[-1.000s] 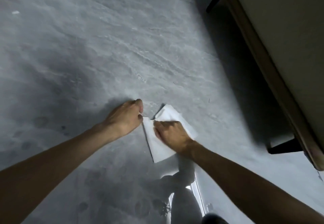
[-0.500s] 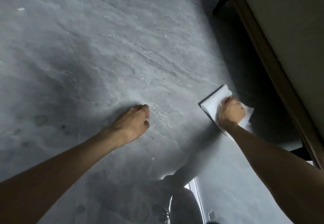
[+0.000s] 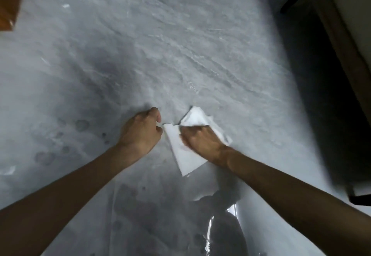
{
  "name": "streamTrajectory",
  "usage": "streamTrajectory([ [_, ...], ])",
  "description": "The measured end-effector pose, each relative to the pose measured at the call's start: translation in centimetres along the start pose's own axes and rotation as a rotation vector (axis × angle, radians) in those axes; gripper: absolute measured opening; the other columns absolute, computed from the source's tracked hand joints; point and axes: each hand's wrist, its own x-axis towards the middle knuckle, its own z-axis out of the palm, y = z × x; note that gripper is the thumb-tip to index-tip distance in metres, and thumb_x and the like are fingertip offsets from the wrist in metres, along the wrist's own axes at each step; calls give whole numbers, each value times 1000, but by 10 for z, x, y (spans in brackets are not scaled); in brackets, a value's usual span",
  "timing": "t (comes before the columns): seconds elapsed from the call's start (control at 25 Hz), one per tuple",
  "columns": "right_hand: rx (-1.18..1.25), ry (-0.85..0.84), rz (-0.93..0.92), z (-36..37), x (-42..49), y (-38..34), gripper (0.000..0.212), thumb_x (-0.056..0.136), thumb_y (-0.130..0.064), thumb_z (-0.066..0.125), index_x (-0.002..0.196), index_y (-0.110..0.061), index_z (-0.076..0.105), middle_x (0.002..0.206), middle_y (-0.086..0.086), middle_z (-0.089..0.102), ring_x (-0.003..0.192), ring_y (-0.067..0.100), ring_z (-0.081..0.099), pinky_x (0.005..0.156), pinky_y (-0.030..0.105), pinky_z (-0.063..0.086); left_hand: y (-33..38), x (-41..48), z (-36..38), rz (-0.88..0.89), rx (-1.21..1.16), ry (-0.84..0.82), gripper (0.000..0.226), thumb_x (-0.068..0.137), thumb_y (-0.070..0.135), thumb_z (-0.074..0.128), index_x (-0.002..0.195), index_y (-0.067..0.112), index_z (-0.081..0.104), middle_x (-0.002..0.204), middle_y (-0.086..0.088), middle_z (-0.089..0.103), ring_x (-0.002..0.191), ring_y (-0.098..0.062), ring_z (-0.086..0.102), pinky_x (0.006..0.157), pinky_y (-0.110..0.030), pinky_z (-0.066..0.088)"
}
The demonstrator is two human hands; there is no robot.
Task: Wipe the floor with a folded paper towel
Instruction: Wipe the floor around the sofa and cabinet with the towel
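White folded paper towel (image 3: 185, 155) is being pressed onto the grey floor (image 3: 140, 55) under the right hand (image 3: 202, 142), fingers curled over its middle. The left hand (image 3: 140, 133) is being held curled just beside the towel's left corner; whether that corner is being pinched cannot be told.

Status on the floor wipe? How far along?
Done: the paper towel is folded and lies on the floor. In hand: the right hand grips it and presses it down, and the left hand sits curled beside its corner. Left: the dark spots left of the hands look unwiped. I can't tell how much is already clean.
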Motion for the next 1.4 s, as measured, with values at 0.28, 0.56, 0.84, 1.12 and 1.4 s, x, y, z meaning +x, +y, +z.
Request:
streamTrajectory([
  [0.28,-14,363,792,-1,-7,58,20,98,-24,44,91,-8,54,69,20,66,61,42,63,54,34,31,-72,-36,-21,-71,5,-58,16,86,16,58,101,14,52,100,-10,65,88,-29,61,74,-32,48],
  [0.56,38,201,232,9,84,-56,15,96,-15,47,104,-6,57,85,14,68,78,34,66,57,36,37,-100,-59,-19,-115,-78,32,13,81,12,58,93,16,54,94,-9,66,85,-28,62,67,-26,41],
  [0.84,-15,279,394,12,56,-57,40,91,-40,57,110,-5,56,100,15,59,91,35,55,76,43,44,-107,-81,-22,-137,-17,48,20,83,14,61,102,15,54,99,-5,66,89,-24,64,74,-27,47],
  [1.12,-73,65,152,4,54,-34,38,99,-23,38,137,-15,40,125,10,58,91,37,65,69,43,47,-101,-86,-22,-132,-6,9,26,85,15,58,109,10,51,112,-11,62,95,-27,63,76,-29,49],
  [1.4,14,431,821,3,8,40,39,99,-25,41,138,-23,44,102,19,67,76,46,64,64,45,46,-99,-85,-8,-146,46,-37,39,85,17,55,122,7,47,124,-11,50,102,-26,60,79,-31,49],
])
